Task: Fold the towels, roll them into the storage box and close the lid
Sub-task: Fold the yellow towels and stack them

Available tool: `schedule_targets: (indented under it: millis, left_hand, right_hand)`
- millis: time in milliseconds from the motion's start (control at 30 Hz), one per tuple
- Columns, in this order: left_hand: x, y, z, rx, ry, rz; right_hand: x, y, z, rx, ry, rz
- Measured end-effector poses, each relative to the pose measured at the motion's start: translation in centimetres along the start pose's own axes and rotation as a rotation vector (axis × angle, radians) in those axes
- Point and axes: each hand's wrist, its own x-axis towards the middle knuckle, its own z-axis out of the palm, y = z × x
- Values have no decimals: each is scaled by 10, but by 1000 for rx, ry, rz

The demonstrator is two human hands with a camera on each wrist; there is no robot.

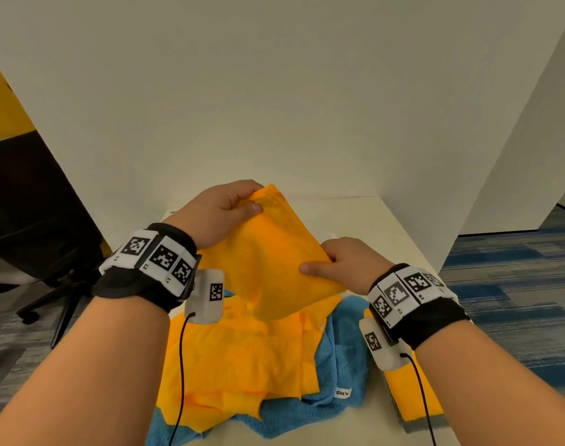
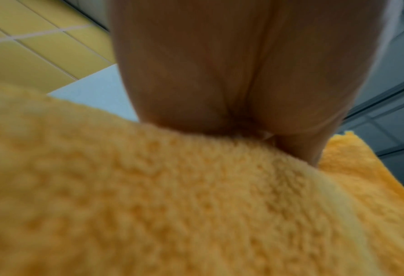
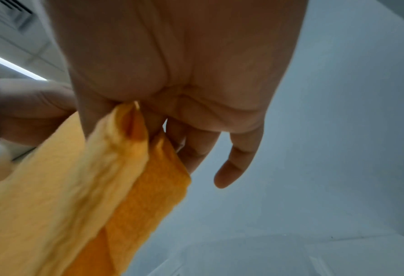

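Note:
I hold an orange towel [image 1: 268, 252] lifted off the table between both hands. My left hand [image 1: 229, 204] pinches its far top corner, thumb on the near face. My right hand [image 1: 332, 262] pinches the right corner, thumb on top. In the left wrist view the orange towel [image 2: 172, 205] fills the lower frame under my left hand [image 2: 231, 84]. In the right wrist view my right hand [image 3: 172, 84] pinches a doubled edge of the orange towel [image 3: 89, 186]. More orange cloth [image 1: 236, 358] lies over a blue towel [image 1: 339, 358]. The storage box is not seen.
A white table [image 1: 397, 230] stands inside white partition walls [image 1: 274, 91]. A folded orange towel on grey cloth [image 1: 413, 391] lies at the right front edge. A black office chair [image 1: 40, 220] stands to the left; blue carpet [image 1: 516, 284] is to the right.

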Motion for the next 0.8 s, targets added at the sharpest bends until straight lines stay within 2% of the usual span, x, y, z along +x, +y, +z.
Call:
schedule_targets:
  millis: [167, 300, 433, 533, 667, 800]
  left_hand:
    - [1, -5, -2, 69, 180, -11]
    - [3, -7, 1, 65, 303, -47]
    - [5, -5, 11, -20, 385, -46]
    - [6, -4, 17, -91, 432, -32]
    - [7, -7, 19, -68, 455, -16]
    - [7, -4, 18, -51, 390, -12]
  right_hand:
    - [3, 21, -2, 207, 208, 17]
    - [4, 30, 1, 532, 382, 67]
    - [5, 22, 3, 836, 451, 72]
    - [6, 18, 1, 794, 570, 37]
    - [7, 18, 0, 641, 764, 48]
    - [12, 23, 2, 583, 753, 85]
